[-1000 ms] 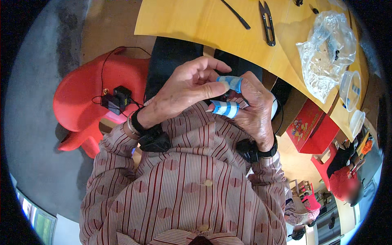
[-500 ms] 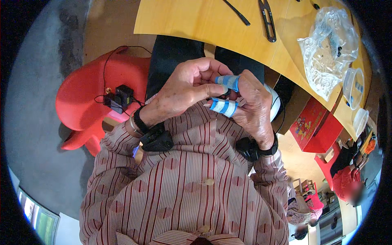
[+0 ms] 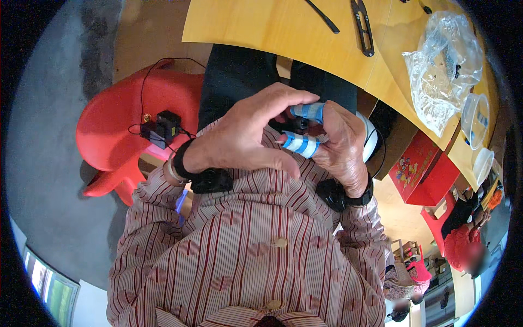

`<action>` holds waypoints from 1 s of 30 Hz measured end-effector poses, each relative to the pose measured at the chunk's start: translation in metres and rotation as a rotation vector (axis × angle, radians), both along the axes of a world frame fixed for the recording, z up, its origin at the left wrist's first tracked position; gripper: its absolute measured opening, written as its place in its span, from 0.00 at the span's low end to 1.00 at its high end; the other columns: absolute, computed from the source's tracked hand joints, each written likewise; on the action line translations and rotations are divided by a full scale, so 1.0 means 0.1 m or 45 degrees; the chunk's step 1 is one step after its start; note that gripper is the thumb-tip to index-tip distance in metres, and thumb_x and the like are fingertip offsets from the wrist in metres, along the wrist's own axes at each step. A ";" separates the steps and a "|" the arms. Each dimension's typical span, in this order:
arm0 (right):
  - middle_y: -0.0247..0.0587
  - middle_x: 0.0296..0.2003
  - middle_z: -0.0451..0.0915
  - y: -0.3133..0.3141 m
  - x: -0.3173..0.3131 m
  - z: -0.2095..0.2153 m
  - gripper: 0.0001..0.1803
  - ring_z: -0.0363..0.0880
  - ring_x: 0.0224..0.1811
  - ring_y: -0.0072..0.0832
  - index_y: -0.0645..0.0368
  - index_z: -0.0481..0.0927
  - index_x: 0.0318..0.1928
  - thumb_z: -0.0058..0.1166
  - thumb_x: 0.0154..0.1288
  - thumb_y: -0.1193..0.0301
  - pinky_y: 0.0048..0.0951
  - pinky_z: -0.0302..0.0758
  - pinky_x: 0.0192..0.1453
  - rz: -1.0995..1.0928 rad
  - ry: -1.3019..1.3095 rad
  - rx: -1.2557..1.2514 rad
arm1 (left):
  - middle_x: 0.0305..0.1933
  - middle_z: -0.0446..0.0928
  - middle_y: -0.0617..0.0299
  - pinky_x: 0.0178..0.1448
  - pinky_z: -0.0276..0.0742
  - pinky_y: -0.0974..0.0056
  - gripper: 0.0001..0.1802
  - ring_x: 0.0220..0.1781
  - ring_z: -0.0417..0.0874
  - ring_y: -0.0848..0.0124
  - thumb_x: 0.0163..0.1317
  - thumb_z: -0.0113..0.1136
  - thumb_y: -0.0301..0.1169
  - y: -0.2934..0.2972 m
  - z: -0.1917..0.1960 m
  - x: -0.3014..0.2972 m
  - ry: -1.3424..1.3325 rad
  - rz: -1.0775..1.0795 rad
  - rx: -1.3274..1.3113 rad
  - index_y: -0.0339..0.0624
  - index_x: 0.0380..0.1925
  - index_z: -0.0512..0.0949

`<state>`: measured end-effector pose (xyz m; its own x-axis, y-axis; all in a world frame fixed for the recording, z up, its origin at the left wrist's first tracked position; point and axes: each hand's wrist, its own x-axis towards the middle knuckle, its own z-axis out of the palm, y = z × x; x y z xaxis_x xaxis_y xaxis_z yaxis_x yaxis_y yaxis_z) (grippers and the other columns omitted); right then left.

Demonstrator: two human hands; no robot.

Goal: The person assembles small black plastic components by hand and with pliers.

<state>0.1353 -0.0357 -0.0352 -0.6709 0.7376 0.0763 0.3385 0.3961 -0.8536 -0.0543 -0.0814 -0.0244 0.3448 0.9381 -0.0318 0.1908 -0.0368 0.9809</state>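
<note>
Both hands meet close in front of my chest, over a striped shirt. My right hand has blue and white tape wrapped round two fingers, and between those taped fingertips it pinches a small black part. My left hand arches over from the left. Its forefinger lies against the upper taped finger and its other fingertips curl in at the part, hidden from me. Each wrist carries a black band.
A yellow wooden table lies ahead with a black hand tool, a thin black rod, a clear plastic bag and clear cups. A red plastic chair holds a black wired device. A red box and another person are at right.
The hands stay joined on the part. My left forefinger has stretched further over the upper taped finger, and the table has slid slightly up in view.
</note>
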 end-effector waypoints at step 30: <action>0.42 0.19 0.64 -0.06 0.03 0.03 0.22 0.66 0.20 0.39 0.61 0.66 0.25 0.68 0.38 0.66 0.35 0.66 0.21 0.092 0.066 0.198 | 0.42 0.76 0.48 0.45 0.76 0.58 0.37 0.41 0.79 0.54 0.35 0.75 0.33 -0.05 -0.12 0.05 0.030 0.034 0.388 0.31 0.48 0.70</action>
